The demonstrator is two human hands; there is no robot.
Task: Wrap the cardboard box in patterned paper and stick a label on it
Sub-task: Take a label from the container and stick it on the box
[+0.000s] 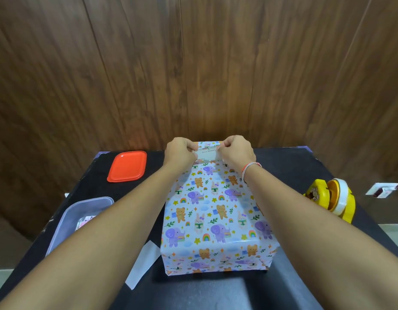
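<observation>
Sitting on black worktop (294,166) by wood wall (193,63): box (216,215); left hand (181,151), right hand (237,151) pinching label (207,153).

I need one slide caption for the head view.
Both hands hold a label at the wrapped box's far edge.

Both hands (208,151) pinch a label (207,153) on the wrapped box (216,215).
</observation>
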